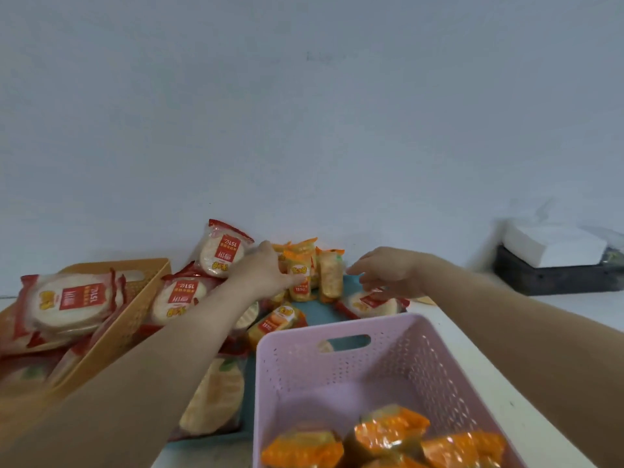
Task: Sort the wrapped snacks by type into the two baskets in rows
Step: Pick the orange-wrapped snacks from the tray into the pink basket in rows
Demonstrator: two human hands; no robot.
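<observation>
Reaching both arms toward the bench's [580, 307] far edge: gripping an upright orange packet [300, 280] with left hand [266, 273]; hovering right hand [388, 271], fingers loosely apart, over red-wrapped cracker [371, 304].

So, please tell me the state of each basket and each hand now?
orange basket, holds red-wrapped round snacks.
pink basket, orange-wrapped snacks at near end, far part bare.
left hand, touching an upright orange snack, grip unclear.
right hand, open, over a red snack.
</observation>
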